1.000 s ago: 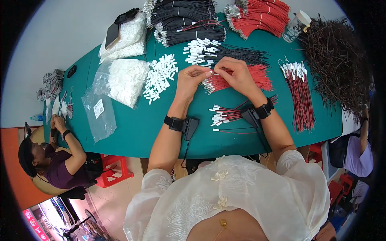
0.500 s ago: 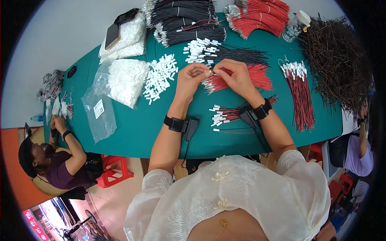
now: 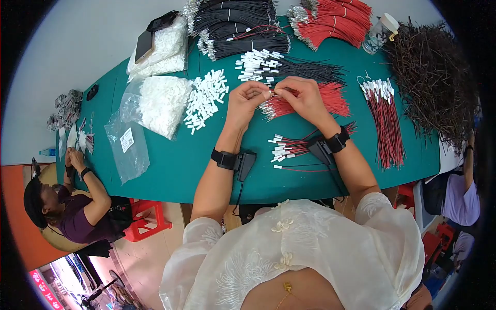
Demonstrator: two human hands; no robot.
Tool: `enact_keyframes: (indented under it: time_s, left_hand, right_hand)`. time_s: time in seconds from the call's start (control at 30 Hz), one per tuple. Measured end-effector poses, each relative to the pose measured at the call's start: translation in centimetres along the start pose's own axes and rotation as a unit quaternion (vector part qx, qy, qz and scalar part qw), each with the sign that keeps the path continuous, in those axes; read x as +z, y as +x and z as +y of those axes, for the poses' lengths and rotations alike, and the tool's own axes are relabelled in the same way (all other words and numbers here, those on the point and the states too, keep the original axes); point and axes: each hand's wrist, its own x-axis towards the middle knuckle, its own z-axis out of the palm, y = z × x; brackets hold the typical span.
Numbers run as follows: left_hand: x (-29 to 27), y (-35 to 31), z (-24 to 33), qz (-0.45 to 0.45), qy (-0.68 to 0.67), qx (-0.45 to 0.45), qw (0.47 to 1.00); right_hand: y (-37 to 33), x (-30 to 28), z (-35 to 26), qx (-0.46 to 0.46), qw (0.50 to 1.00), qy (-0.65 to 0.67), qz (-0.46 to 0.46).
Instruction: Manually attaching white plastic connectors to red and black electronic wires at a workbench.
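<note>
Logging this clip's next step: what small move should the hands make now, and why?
Probably nudge the right hand toward the left hand, easing a wire end into the white piece between them: both hands pinch close together there, and the bundled wires at right end in white sleeves. The pinch hides whether one is already in.
</note>
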Motion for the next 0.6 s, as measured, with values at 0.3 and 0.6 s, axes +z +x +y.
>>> enact_keyframes:
  time_s: [0.3, 0.6]
  left_hand:
    - [-1.4, 0.3, 0.3, 0.023, 0.01, 0.016, 1.0]
    - [-1.0, 0.2, 1.0, 0.014, 0.084, -0.023, 0.996]
  right_hand:
    - [0.5, -1.1, -0.9, 0.112, 0.993, 0.023, -0.015]
    - [0.5, -1.8, -0.3, -0.04, 0.996, -0.076, -0.018]
